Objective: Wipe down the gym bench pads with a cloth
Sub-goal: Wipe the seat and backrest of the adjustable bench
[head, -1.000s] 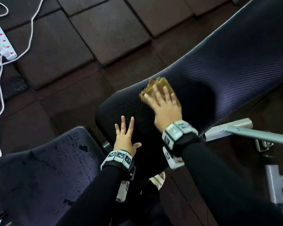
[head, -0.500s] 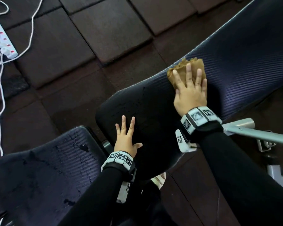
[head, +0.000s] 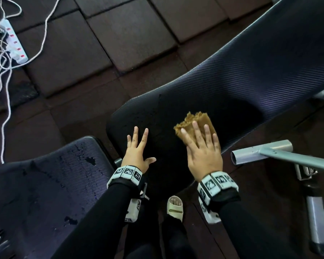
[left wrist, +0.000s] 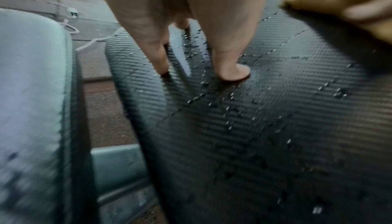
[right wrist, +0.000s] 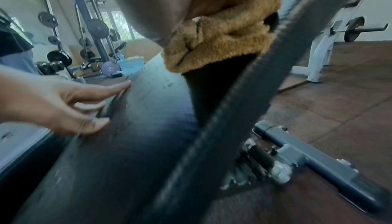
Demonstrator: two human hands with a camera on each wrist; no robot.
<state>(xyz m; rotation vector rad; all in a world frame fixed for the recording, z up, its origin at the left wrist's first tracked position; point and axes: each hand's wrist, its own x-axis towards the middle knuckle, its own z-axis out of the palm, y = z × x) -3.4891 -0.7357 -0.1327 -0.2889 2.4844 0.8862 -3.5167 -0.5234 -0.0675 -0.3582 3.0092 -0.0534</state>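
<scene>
The black ribbed back pad (head: 251, 77) of the gym bench slopes up to the right. My right hand (head: 202, 146) lies flat on a folded tan cloth (head: 193, 122) and presses it onto the pad's lower end; the cloth (right wrist: 218, 43) bulges under the palm in the right wrist view. To its left my left hand (head: 138, 148) rests flat on the same pad with spread straight fingers (left wrist: 231, 66). Small water droplets dot the pad (left wrist: 275, 110) around them. The seat pad (head: 45, 184) at lower left carries wet patches.
A grey steel frame tube (head: 269, 152) and bench base (right wrist: 307, 157) stick out right of the pad. A white power strip (head: 13, 43) with loose cables lies on the brown floor tiles at upper left. A sandalled foot (head: 175, 206) stands under the pad. Weight racks (right wrist: 89, 26) stand behind.
My right hand has slid the cloth up the back pad to the right and then back down to the lower end, beside my left hand. The left hand stayed put.
</scene>
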